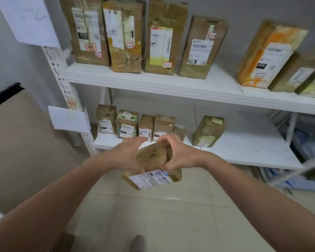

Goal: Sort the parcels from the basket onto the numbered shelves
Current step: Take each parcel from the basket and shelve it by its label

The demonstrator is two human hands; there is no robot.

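Parcel (153, 155): label (150, 178) faces me, unreadable; long axis crosswise; left hand (125, 155) and right hand (178, 154) grip its ends.

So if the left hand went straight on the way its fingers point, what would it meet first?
The left hand would probably first meet the row of small brown cardboard boxes on the lower white shelf, though depth is unclear.
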